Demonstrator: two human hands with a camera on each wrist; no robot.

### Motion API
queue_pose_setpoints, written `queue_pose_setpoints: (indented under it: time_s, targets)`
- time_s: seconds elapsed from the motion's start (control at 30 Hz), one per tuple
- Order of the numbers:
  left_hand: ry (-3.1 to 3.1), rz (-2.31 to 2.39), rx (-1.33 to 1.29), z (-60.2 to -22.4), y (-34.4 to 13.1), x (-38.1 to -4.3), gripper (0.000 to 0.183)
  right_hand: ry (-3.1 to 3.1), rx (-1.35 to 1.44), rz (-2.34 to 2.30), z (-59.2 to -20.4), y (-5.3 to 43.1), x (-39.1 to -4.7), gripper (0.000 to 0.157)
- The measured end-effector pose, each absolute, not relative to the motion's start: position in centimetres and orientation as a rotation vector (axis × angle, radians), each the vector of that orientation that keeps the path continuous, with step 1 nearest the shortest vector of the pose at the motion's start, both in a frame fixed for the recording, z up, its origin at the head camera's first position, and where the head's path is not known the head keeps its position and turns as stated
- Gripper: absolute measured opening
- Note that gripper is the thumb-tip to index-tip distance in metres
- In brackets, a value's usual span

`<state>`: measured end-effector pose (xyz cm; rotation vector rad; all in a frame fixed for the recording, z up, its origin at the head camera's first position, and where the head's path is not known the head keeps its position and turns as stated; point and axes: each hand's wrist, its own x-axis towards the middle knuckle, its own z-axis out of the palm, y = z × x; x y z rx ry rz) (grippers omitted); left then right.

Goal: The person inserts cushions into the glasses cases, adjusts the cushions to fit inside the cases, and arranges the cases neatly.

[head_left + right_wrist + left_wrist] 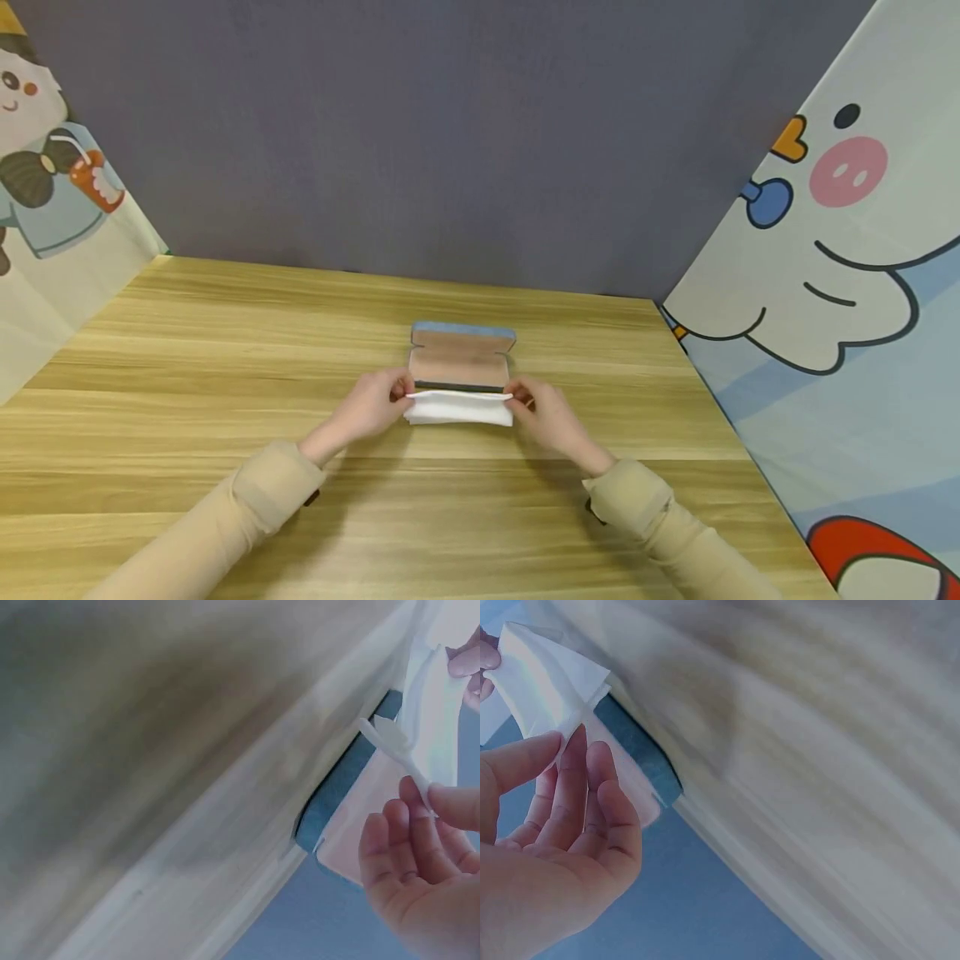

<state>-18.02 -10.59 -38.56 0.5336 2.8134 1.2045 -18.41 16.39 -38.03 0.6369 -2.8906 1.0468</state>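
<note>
While left hand (372,406) and right hand (547,412) pinch it, the cloth (459,408) is between them, below mid-frame, white, folded.

Across the lower half of the head view, a table (465,525); on it, just below the middle of the frame, a case (459,367), lid (463,328) at its far side. Directly before the case, nearer the bottom edge, a cloth (459,410) between the left hand (372,404) at its left end and the right hand (551,417) at its right end. Behind the table, across the top, a wall (420,150); at far left and far right, a left panel (45,317) and a right panel (885,308). In the left wrist view, cloth at upper left; in the right wrist view, at upper right.
</note>
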Motion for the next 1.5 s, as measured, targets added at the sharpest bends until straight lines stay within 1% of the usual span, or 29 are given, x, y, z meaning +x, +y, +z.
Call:
queue_pose_setpoints:
  time_s: [0.2, 0.43, 0.77, 1.07, 1.27, 1.5]
  targets:
    - [2.811, 1.240, 0.490, -37.8, -10.7, -19.1, 0.004, -2.851, 0.675, 1.084, -37.5, 16.2, -19.8, 0.014]
    - [2.818, 1.280, 0.481, -37.4, -10.8, -20.4, 0.003, -2.853, 0.647, 1.205, -37.1, 15.8, -21.1, 0.018]
    - [2.862, 1.347, 0.389, -37.4, -10.9, -22.5, 0.004, -2.794, 0.461, 1.507, -37.3, 15.0, -23.7, 0.016]
    - [2.880, 1.331, 0.302, -38.0, -10.7, -23.8, 0.005, -2.816, 0.455, 1.606, -38.4, 14.9, -24.9, 0.016]
    - [2.854, 1.315, 0.241, -38.5, -10.3, -24.3, 0.006, -2.852, 0.421, 1.546, -38.9, 15.1, -25.3, 0.017]
    - [2.874, 1.287, 0.190, -38.9, -9.9, -24.4, 0.008, -2.851, 0.475, 1.379, -39.6, 15.0, -25.7, 0.015]
